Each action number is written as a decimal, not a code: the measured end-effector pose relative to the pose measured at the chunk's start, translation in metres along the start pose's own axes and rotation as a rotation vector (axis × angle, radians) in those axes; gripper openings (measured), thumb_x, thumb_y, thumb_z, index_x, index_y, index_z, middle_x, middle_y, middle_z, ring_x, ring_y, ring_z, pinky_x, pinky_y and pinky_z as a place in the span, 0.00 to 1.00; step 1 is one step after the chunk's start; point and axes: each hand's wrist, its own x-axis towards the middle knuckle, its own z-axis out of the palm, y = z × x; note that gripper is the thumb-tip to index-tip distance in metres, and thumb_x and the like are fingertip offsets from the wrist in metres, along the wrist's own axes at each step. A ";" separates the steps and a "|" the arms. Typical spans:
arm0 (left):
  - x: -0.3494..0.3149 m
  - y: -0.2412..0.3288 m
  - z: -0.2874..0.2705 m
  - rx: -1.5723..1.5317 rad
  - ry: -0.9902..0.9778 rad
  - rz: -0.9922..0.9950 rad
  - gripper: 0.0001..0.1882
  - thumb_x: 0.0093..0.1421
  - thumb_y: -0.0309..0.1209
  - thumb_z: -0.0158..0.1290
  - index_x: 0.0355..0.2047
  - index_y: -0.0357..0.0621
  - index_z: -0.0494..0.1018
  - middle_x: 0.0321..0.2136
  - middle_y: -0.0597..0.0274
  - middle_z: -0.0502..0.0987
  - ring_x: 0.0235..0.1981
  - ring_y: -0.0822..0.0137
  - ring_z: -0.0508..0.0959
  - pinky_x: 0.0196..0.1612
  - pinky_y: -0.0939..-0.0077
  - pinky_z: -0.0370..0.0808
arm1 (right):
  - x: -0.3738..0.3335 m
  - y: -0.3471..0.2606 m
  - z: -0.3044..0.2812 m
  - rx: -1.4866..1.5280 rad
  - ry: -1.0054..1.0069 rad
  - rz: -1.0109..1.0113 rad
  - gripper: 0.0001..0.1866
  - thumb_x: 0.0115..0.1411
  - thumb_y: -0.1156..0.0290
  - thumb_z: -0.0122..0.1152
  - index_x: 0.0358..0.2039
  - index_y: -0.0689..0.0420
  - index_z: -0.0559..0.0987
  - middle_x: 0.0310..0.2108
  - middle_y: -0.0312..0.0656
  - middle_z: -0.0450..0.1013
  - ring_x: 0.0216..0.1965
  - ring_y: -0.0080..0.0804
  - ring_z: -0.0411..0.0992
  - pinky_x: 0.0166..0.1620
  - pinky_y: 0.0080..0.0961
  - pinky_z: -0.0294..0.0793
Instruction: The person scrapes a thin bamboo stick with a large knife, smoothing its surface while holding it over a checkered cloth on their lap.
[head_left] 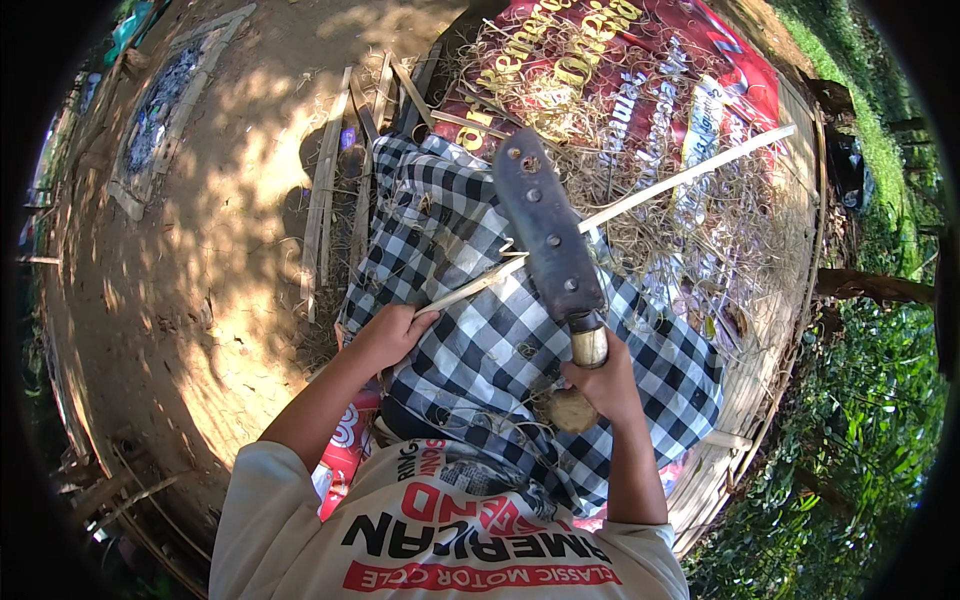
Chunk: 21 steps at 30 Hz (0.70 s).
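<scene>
- Right hand (603,385): I have the fingers wrapped tight around the wooden handle of the cleaver (548,232), thumb side up near the brass collar; nothing loose in that grip.
- Cleaver: broad dark blade with rivets and a hole near the tip, laid across the strip, edge bearing on it just above my lap.
- Left hand (388,335): fingers closed on the near end of the bamboo strip (640,198), pinching it against the thigh.
- Bamboo strip: long, pale and thin, running from my left hand up and right over the printed red tarp (700,60).
- Checked cloth (480,340): black-and-white wrap over my legs, serving as the work pad.
- Shavings (690,240): curled pale fibres scattered over the tarp.
- Handling note, my judgement: I would keep the blade at a shallow angle, stroke away from the left hand, and hold the strip taut so it cannot buckle.
</scene>
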 end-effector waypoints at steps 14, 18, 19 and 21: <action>-0.008 -0.005 0.000 -0.042 0.011 -0.063 0.27 0.67 0.46 0.49 0.25 0.28 0.74 0.16 0.38 0.71 0.20 0.40 0.73 0.26 0.57 0.70 | -0.005 -0.003 0.011 -0.006 -0.173 0.040 0.22 0.43 0.80 0.65 0.42 0.67 0.75 0.25 0.39 0.73 0.23 0.23 0.71 0.29 0.24 0.71; -0.008 -0.017 0.010 -0.022 0.078 0.000 0.29 0.67 0.47 0.48 0.23 0.27 0.73 0.15 0.39 0.70 0.18 0.42 0.73 0.25 0.57 0.69 | 0.001 -0.008 -0.015 0.077 -0.115 0.044 0.17 0.44 0.82 0.66 0.36 0.65 0.74 0.23 0.38 0.73 0.21 0.22 0.72 0.26 0.21 0.72; -0.006 -0.014 0.009 -0.026 0.071 0.000 0.29 0.67 0.47 0.48 0.23 0.27 0.72 0.15 0.39 0.70 0.18 0.42 0.73 0.25 0.57 0.69 | 0.000 -0.013 -0.021 0.166 -0.053 0.039 0.17 0.45 0.85 0.64 0.37 0.65 0.72 0.22 0.36 0.71 0.19 0.24 0.72 0.24 0.23 0.73; -0.006 -0.007 0.005 -0.035 0.059 -0.003 0.30 0.67 0.47 0.48 0.23 0.27 0.72 0.14 0.39 0.69 0.18 0.42 0.72 0.25 0.57 0.68 | -0.001 -0.008 -0.028 0.210 0.073 0.068 0.16 0.45 0.86 0.63 0.36 0.64 0.71 0.22 0.37 0.71 0.19 0.25 0.72 0.23 0.24 0.74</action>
